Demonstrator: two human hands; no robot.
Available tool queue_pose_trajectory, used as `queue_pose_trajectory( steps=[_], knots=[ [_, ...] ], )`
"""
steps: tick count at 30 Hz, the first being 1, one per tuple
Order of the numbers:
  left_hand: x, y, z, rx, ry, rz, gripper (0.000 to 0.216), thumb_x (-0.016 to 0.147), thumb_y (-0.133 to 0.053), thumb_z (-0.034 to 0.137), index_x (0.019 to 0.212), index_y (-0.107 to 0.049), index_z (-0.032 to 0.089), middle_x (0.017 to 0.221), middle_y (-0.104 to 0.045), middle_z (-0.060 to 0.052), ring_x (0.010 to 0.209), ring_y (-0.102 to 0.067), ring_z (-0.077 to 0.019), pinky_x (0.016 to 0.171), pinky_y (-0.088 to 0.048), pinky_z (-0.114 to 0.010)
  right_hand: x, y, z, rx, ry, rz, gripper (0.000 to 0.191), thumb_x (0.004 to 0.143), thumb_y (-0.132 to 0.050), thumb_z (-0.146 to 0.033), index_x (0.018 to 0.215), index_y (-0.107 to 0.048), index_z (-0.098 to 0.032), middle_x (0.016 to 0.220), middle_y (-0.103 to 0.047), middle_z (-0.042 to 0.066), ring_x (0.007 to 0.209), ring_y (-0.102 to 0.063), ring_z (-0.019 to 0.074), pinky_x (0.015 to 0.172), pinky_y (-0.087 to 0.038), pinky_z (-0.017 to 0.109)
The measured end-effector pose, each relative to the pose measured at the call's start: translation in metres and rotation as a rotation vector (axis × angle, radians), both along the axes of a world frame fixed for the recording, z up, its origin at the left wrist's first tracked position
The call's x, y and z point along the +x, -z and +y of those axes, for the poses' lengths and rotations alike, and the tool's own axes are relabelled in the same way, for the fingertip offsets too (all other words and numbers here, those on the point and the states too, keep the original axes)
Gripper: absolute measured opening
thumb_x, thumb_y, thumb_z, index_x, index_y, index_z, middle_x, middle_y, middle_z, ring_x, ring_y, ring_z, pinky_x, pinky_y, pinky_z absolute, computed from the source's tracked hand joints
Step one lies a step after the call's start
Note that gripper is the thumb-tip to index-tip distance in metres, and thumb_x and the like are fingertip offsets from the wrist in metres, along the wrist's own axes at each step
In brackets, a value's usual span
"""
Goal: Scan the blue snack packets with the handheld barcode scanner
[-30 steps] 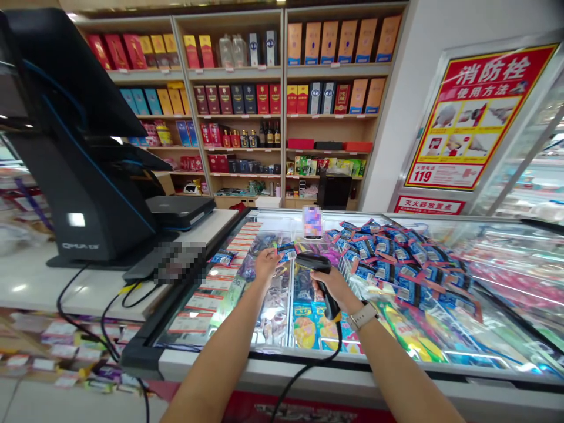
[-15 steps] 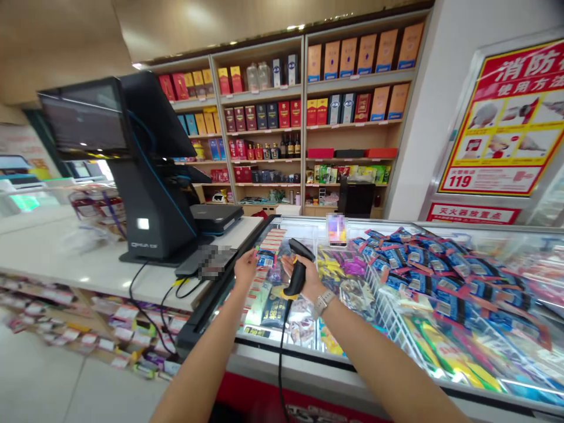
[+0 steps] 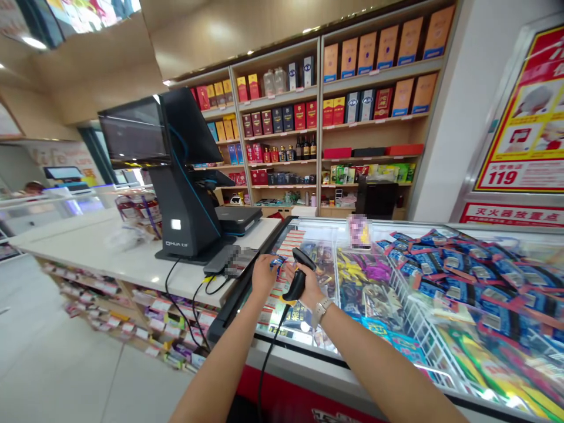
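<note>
My right hand point(image 3: 310, 286) is wrapped round the grip of a black barcode scanner point(image 3: 296, 283), its head pointing up and to the left. The scanner's cable point(image 3: 267, 358) hangs down over the freezer's front edge. Just left of it, my left hand point(image 3: 264, 275) pinches a small blue packet point(image 3: 277, 260), partly covered by the fingers. Both hands are over the glass-topped chest freezer point(image 3: 308, 343), close together but apart. Bagged goods lie under them inside the freezer.
A black cash register point(image 3: 180, 194) stands on the white counter point(image 3: 101, 255) to the left. Blue-and-pink packets point(image 3: 467, 258) fill the freezer's right side, behind a white wire divider point(image 3: 412, 314). A phone-sized card point(image 3: 360, 231) stands at the freezer's back. Shelves point(image 3: 319, 117) hold boxes.
The view has swung left, so everything sits further right. My left hand has turned and come nearer the scanner with the blue packet. My right hand still grips the scanner.
</note>
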State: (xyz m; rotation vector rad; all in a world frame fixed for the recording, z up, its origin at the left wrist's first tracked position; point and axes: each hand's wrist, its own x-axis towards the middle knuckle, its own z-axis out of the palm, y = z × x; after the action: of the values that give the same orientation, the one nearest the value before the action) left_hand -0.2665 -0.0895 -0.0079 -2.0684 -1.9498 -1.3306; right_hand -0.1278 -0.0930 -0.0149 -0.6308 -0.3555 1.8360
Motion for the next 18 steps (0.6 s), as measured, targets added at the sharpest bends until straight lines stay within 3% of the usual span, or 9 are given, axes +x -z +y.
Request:
queue_pose_trajectory(
  steps=[4, 9, 14, 18],
  knots=[
    [0.058, -0.009, 0.009, -0.007, 0.208, 0.022, 0.03, 0.077, -0.059, 0.007, 0.1, -0.072, 0.022, 0.101, -0.069, -0.008, 0.105, -0.061, -0.0231, 0.097, -0.047, -0.037, 0.06, -0.006, -0.004, 0.075, 0.174, -0.001, 0.005, 0.071, -0.066, -0.018, 0.07, -0.062, -0.021, 0.084, -0.074, 0.007, 0.09, -0.071, 0.0194, 0.081, -0.058, 0.028],
    [0.162, -0.013, 0.023, -0.096, 0.462, -0.03, 0.024, 0.078, -0.064, 0.014, 0.098, -0.074, 0.021, 0.1, -0.072, -0.008, 0.101, -0.063, -0.0234, 0.095, -0.048, -0.038, 0.168, -0.009, -0.021, 0.155, 0.483, -0.101, 0.011, 0.068, -0.069, -0.014, 0.072, -0.062, -0.022, 0.085, -0.074, 0.005, 0.095, -0.071, 0.0216, 0.079, -0.06, 0.03],
    [0.272, -0.007, 0.027, -0.197, 0.673, -0.042, 0.023, 0.078, -0.065, 0.017, 0.099, -0.075, 0.021, 0.102, -0.073, -0.007, 0.098, -0.066, -0.0228, 0.092, -0.05, -0.036, 0.265, -0.01, -0.05, 0.126, 0.775, -0.17, 0.014, 0.064, -0.07, -0.012, 0.073, -0.063, -0.021, 0.08, -0.074, 0.004, 0.09, -0.071, 0.0211, 0.076, -0.06, 0.029],
    [0.338, -0.001, 0.023, -0.289, 0.767, -0.017, 0.029, 0.08, -0.066, 0.026, 0.107, -0.072, 0.019, 0.106, -0.073, -0.01, 0.097, -0.067, -0.0249, 0.089, -0.051, -0.036, 0.32, -0.005, -0.067, 0.022, 0.968, -0.278, 0.016, 0.059, -0.072, -0.012, 0.07, -0.064, -0.02, 0.074, -0.072, 0.001, 0.078, -0.07, 0.0184, 0.067, -0.058, 0.026]
  ],
)
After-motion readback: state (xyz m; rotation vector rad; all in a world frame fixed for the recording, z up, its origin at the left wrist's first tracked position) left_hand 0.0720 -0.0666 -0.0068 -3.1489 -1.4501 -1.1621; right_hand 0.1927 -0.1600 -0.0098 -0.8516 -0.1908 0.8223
